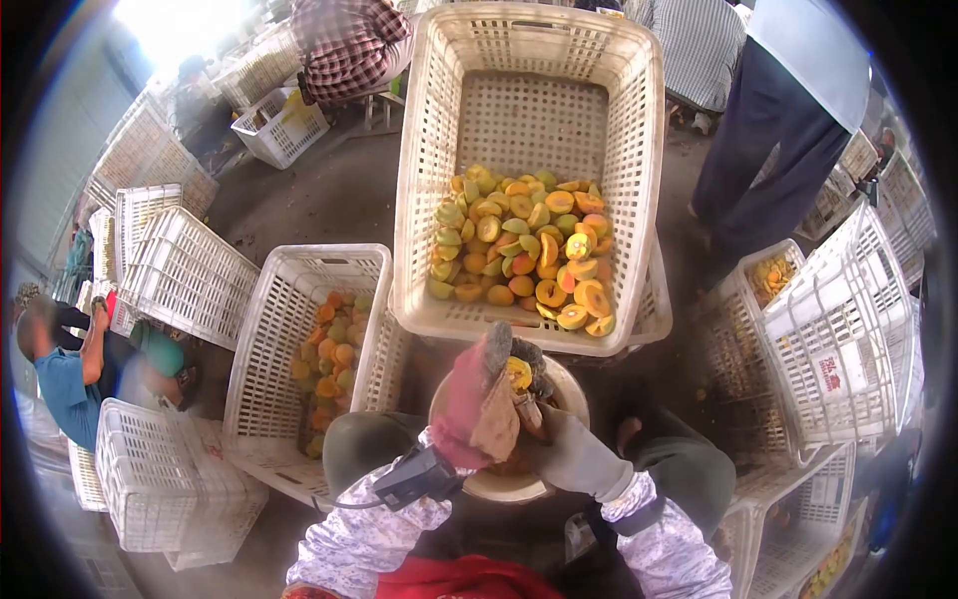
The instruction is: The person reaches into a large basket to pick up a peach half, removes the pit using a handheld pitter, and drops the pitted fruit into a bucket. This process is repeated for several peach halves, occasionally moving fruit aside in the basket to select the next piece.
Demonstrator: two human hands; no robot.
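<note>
My left hand (481, 404), in a dirty pink and grey glove, holds a yellow-orange fruit (519, 373) at its fingertips. My right hand (574, 454), in a pale grey glove, is closed around a small tool (530, 414) whose tip is against the fruit; the tool's shape is partly hidden by the fingers. Both hands are above a round white bucket (509, 487) between my knees. Just beyond them, a large white crate (534, 334) holds many halved orange and green fruits (519, 245) at its near end.
At the left, a white crate (244, 399) holds whole-looking fruit (329, 349). Stacked crates (150, 479) stand further left, others (838, 349) at the right. A person (788, 120) stands at the upper right; one in plaid (349, 45) and one in blue (70, 384) sit nearby.
</note>
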